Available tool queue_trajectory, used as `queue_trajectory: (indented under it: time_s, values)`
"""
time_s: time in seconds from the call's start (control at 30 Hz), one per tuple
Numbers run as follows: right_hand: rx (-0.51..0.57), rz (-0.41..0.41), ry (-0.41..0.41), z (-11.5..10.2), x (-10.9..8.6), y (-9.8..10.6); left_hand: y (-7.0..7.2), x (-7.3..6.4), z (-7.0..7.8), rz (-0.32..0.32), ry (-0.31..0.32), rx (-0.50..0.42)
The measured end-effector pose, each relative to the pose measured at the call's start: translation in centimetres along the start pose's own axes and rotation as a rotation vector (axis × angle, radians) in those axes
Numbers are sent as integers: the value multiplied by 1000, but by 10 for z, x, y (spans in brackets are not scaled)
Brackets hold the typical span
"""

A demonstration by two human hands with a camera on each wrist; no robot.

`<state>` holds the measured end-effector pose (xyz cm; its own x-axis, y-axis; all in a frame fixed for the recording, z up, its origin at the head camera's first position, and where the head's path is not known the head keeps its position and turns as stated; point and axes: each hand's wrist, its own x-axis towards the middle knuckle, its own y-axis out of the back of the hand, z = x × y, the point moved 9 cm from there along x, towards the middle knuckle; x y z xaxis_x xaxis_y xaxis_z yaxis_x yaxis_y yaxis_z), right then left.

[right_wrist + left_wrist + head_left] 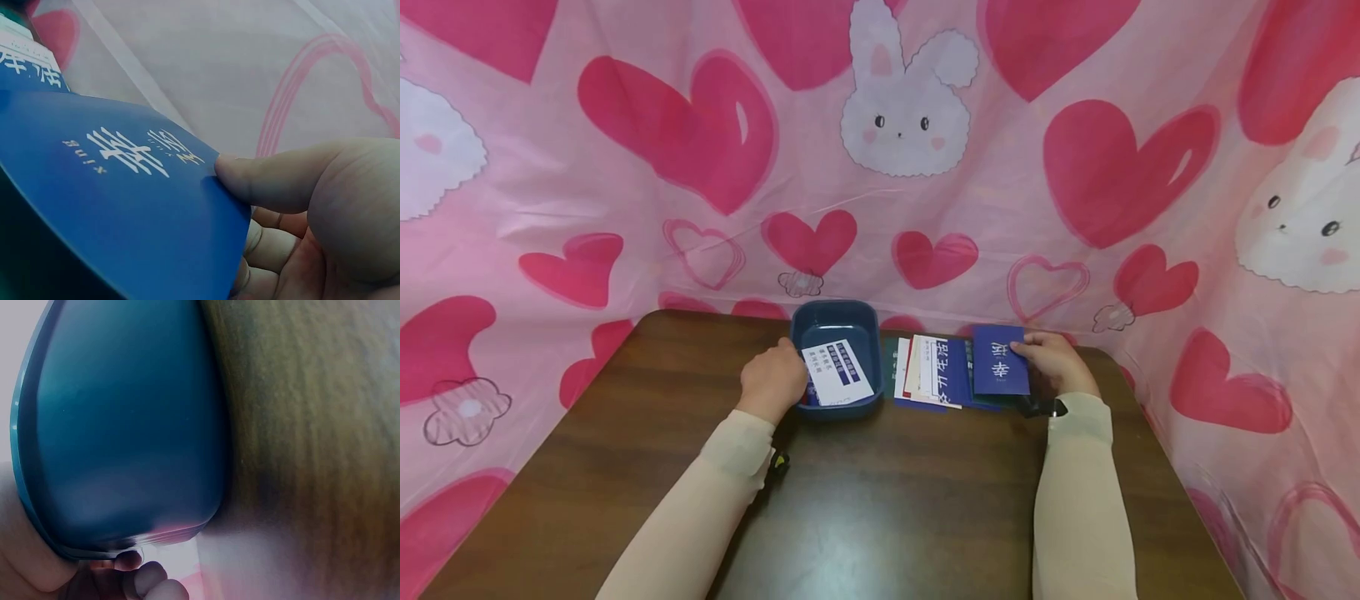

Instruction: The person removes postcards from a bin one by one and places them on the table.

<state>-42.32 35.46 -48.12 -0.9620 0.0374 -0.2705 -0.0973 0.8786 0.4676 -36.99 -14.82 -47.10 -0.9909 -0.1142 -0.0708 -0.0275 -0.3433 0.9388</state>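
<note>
My right hand [1054,360] pinches a blue card [1000,371] with white characters by its right edge, thumb on top and fingers beneath. In the right wrist view the same card [125,181] bends slightly under the thumb. To its left lies an overlapping row of cards [928,371], white, blue and dark green. My left hand [772,379] grips the left rim of a dark blue plastic tray [837,311]. Inside the tray rests a white card [842,375] with blue print, tilted. From the left wrist, the tray's outer wall [125,425] fills much of the view, with curled fingertips [150,578] below it.
The brown wooden table [880,508] carries the tray and the cards near its back edge. A pink curtain [820,192] with hearts and rabbits hangs close behind the table and along both sides.
</note>
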Motion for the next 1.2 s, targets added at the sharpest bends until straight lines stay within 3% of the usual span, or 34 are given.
queue_trajectory:
  time_s: [0.4, 0.63, 1.03, 1.2]
  values:
    - [-38, -7, -38, 10, 11, 5, 10, 6, 5, 8, 5, -1]
    - [-258, 55, -50, 13, 13, 4, 8, 5, 3, 8, -5, -7]
    - [-460, 164, -57, 9, 13, -1, 2, 2, 0, -7, -9, 7]
    - [-410, 133, -58, 15, 11, 1, -1, 2, 0, -3, -15, 9]
